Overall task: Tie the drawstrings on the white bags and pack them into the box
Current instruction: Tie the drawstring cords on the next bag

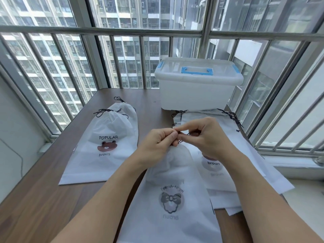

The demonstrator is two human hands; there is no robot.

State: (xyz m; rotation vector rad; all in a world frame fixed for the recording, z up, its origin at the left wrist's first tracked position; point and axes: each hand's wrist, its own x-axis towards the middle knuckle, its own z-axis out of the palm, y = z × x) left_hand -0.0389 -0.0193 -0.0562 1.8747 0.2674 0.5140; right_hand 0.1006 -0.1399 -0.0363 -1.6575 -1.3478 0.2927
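Your left hand and right hand pinch the dark drawstring of the centre bag; its knot seems unfinished. Tied bags lie left, loose bags right, before the lidded box.

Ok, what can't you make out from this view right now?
- Knot state: head view, fingers of the left hand and right hand cover the drawstring.
- Box contents: lid on, frosted walls.
- Right pile of bags: overlapping, count unclear.

You get bright daylight through the window bars, soft shadows below them, and straight lines bending near the edges.
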